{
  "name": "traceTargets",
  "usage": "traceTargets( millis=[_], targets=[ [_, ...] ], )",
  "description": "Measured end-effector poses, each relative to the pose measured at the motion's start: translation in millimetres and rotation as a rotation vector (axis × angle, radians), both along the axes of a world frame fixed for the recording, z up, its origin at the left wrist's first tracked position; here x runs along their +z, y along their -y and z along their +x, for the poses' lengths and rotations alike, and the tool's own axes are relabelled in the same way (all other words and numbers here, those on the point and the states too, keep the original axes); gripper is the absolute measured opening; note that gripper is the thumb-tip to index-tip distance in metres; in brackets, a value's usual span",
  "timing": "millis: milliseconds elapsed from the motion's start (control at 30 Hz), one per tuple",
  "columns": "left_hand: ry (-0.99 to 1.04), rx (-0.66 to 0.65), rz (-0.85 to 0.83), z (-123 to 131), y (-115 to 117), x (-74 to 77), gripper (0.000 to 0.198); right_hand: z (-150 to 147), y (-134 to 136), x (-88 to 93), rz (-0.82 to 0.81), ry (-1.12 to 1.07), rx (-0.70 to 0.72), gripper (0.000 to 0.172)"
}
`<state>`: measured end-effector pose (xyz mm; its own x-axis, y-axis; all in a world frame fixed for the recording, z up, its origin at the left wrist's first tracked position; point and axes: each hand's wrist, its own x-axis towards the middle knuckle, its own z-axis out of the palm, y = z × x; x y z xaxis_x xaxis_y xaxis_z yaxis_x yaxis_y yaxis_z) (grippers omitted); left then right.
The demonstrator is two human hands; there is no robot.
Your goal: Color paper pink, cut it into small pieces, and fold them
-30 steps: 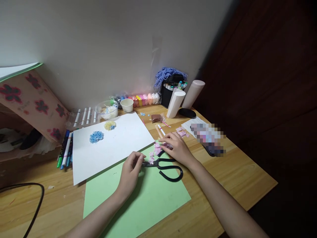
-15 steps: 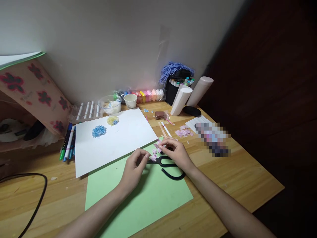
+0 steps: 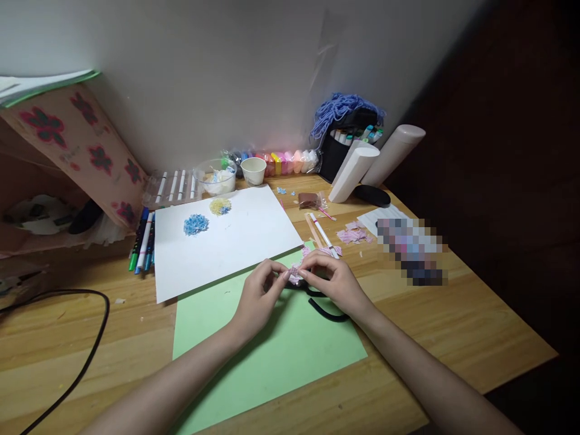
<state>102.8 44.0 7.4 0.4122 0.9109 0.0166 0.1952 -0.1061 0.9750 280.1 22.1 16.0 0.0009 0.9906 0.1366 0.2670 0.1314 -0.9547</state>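
Note:
My left hand point(image 3: 259, 295) and my right hand point(image 3: 339, 283) meet over the green sheet point(image 3: 272, 362), fingertips almost touching. Pinched between them is a small pink striped scrap point(image 3: 293, 273), its far edges partly hidden by my fingers. Black-handled scissors point(image 3: 327, 310) lie just beneath my right hand, mostly covered by it. More pink scraps point(image 3: 353, 233) are piled on the wood to the right. A white sheet point(image 3: 235, 254) overlaps the green one, with a blue clump of bits point(image 3: 196, 225) and a yellow clump point(image 3: 219, 207) on it.
Along the wall stand a clear bowl point(image 3: 216, 179), a paper cup point(image 3: 254, 171), packed coloured clay point(image 3: 285, 162) and a black marker holder point(image 3: 327, 158). White bottles point(image 3: 356, 172) rise at the right rear. Markers point(image 3: 144, 241) and a black cable point(image 3: 102, 326) lie left.
My hands have come together, the right moving closer to the left, and both now grip the pink scrap. The view has shifted slightly, so the table appears farther right.

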Motion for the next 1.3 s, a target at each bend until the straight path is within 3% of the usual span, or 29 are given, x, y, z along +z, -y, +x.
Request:
traceTargets(
  millis=[400,867,967,1033,1133,1300],
  targets=[
    [0.009,0.021,-0.027,0.5,-0.4,1.2,0.023,-1.8,0.4,-0.2,-0.097,0.013,0.120,0.017],
    [0.020,0.044,-0.060,0.7,-0.4,-1.7,0.020,-4.6,2.7,-7.6,-0.098,0.048,0.091,0.012],
    [0.019,0.100,0.007,0.5,0.8,-0.3,0.019,-4.1,2.9,-4.9,-0.024,0.149,0.019,0.008],
    [-0.026,0.045,0.073,0.6,1.7,0.8,0.018,-4.3,3.9,-1.3,0.093,0.286,-0.027,0.005],
    [-0.100,-0.040,0.134,1.7,2.9,1.0,0.021,-5.3,6.2,3.5,0.224,0.432,-0.012,0.008],
    [-0.164,-0.032,0.147,3.2,2.5,-1.0,0.022,-6.3,8.4,2.9,0.283,0.498,0.025,0.012]
  ],
)
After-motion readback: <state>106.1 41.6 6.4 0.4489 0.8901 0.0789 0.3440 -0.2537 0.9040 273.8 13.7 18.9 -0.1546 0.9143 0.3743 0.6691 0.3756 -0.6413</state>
